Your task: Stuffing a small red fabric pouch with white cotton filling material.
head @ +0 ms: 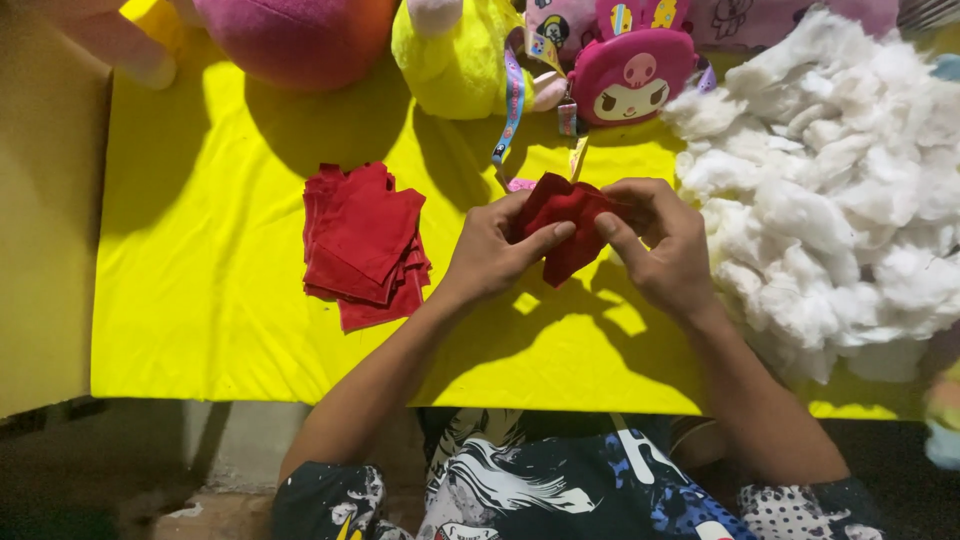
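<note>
Both my hands hold one small red fabric piece (562, 222) just above the yellow cloth (200, 260). My left hand (492, 252) pinches its left side with the thumb lying across the front. My right hand (655, 240) grips its right side, fingers curled over the top edge. The piece looks folded or bunched, with its lower corner hanging down. A stack of flat red fabric pieces (362, 245) lies to the left of my left hand. A large heap of white stuffing (840, 190) sits right beside my right hand.
Plush toys line the far edge: a pink round one (300, 35), a yellow one (460, 55) and a pink character pouch (632, 75) with a blue strap (512, 105). A tan surface (45, 220) borders the cloth on the left.
</note>
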